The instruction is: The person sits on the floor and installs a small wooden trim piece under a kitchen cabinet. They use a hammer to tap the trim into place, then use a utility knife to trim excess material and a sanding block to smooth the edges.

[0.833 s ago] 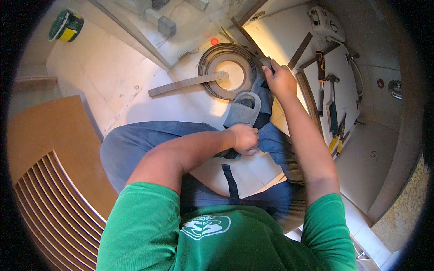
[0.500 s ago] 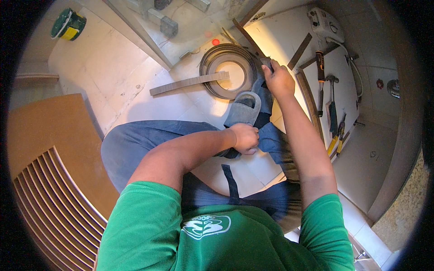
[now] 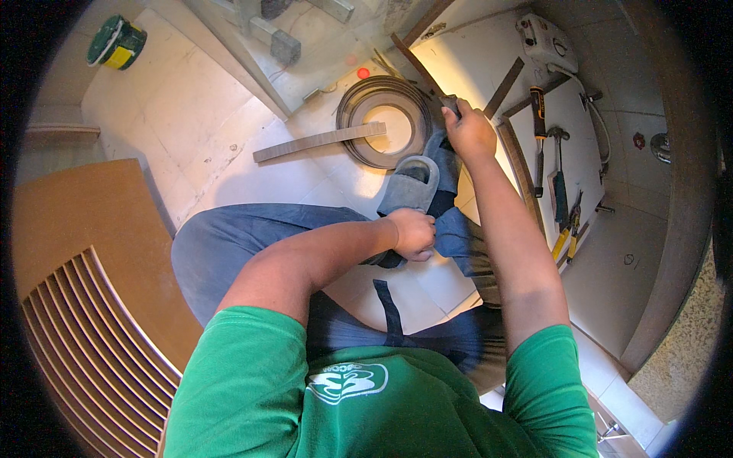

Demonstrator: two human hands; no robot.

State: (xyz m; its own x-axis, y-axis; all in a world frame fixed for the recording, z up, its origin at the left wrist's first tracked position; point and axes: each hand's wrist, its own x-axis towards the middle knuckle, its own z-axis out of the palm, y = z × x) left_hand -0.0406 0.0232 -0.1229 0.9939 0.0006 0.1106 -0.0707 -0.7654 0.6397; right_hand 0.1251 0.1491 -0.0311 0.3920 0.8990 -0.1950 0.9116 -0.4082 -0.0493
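Observation:
My left hand (image 3: pixel 414 234) is closed in a fist beside the grey slipper (image 3: pixel 406 192). Whatever lies inside those fingers is hidden. Farther ahead and to the right, my right hand (image 3: pixel 471 137) pinches a small dark piece (image 3: pixel 449 101) between thumb and fingers, next to the brown edge of a white panel (image 3: pixel 489 69). To the left of this hand, a coil of brown edge strip (image 3: pixel 347 114) lies on the floor. One loose wood-grain strip (image 3: pixel 309 143) rests across the coil's near left side, its right end over the middle opening.
On the panel at right lie a black-and-orange-handled tool (image 3: pixel 538 114), a claw hammer (image 3: pixel 559 164) and yellow-handled pliers (image 3: pixel 573 229). A white wall-type heater unit (image 3: pixel 547 43) stands behind them. A slatted brown door (image 3: pixel 84 198) is at left, a green bucket (image 3: pixel 117 42) at far left.

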